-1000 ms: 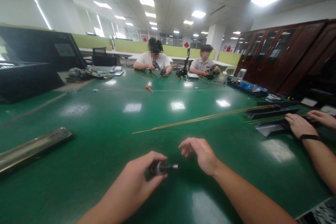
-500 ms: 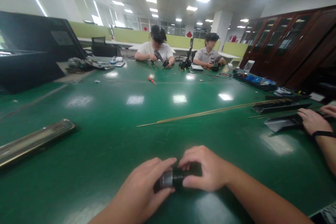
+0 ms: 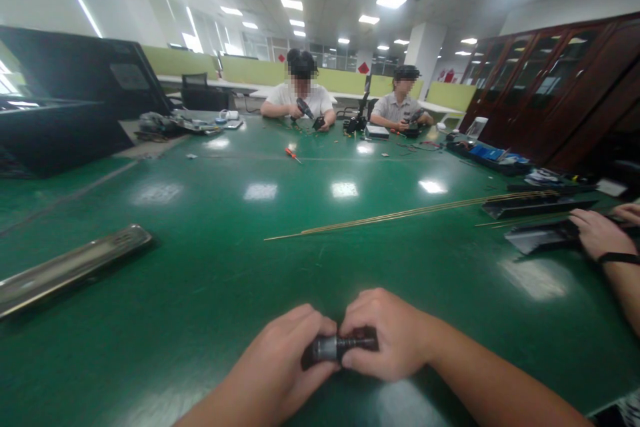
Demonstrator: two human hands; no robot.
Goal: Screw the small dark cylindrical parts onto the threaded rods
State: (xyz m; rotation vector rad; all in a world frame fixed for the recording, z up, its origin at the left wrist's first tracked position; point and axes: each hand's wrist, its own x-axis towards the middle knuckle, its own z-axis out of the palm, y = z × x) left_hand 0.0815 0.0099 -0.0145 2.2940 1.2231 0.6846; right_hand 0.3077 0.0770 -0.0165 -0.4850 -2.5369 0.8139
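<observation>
A short black-and-grey cylindrical piece (image 3: 327, 348) lies sideways between my hands, low over the green tabletop; its exact kind cannot be made out. My left hand (image 3: 287, 353) wraps round its left end, with the thumb below and the fingers above. On the darker, ridged right part, my right hand (image 3: 385, 337) closes with thumb and fingers. A grey band shows between the two grips. The fingertips of both hands nearly meet at the middle of the piece.
Thin brass-coloured rods (image 3: 380, 217) lie beyond my hands. A long metal tray-like piece (image 3: 80, 267) is at left. At right, a co-worker's hand (image 3: 597, 233) rests on a black channel (image 3: 533, 237). An orange screwdriver (image 3: 293, 155) lies farther off; two people sit across the table.
The fingers of both my hands have closed in on the cylindrical piece, and my right hand has come slightly lower. The view has shifted a little.
</observation>
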